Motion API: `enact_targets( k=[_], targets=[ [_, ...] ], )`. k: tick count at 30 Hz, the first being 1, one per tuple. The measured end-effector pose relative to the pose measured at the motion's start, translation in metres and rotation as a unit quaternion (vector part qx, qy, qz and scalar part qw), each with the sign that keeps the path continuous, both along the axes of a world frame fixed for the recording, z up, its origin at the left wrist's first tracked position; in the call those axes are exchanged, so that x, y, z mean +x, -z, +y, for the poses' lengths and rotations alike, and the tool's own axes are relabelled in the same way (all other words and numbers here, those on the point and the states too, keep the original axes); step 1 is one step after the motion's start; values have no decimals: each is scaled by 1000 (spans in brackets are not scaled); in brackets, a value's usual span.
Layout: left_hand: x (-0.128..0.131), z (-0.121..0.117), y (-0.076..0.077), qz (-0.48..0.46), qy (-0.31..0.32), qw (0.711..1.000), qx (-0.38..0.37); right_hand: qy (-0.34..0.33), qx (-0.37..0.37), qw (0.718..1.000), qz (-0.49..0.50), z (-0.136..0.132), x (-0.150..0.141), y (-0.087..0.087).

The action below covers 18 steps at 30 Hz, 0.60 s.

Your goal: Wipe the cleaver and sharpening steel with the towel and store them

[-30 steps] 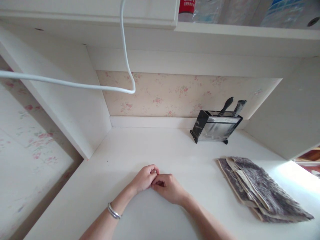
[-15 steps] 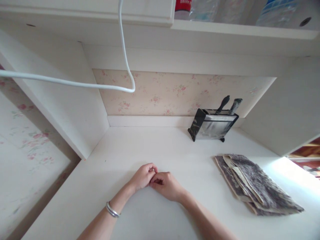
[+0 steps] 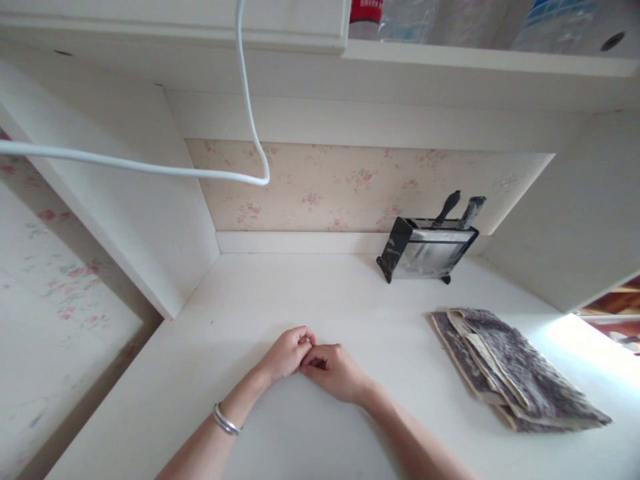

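Both my hands rest on the white countertop (image 3: 250, 300), touching each other at the fingertips. My left hand (image 3: 286, 352) is curled into a loose fist, and a silver bangle (image 3: 225, 421) sits on that wrist. My right hand (image 3: 333, 371) is curled as well, its fingers tucked under against the left hand. Nothing shows inside either hand. A folded grey furry cloth (image 3: 515, 370) lies on the counter to the right, well apart from my hands.
A black knife holder with two handles (image 3: 430, 243) stands against the floral back wall. A white cable (image 3: 150, 167) hangs across the upper left. White side panels close the niche on both sides, and a shelf with bottles (image 3: 400, 17) runs overhead.
The hands have stayed together in the same place. The view shifted slightly, so everything sits a little lower left than a second ago.
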<state>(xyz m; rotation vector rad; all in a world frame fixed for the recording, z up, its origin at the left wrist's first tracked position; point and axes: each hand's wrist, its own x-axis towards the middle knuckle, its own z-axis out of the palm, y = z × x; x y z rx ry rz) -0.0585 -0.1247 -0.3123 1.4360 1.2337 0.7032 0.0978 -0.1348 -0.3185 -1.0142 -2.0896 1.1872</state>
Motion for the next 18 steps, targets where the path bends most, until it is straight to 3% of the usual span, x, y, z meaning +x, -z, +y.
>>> enact_targets(
  k=[18],
  targets=[
    [0, -1, -5, 5, 0, 1000, 8, 2, -8, 1000, 7, -1, 0, 0]
  ],
)
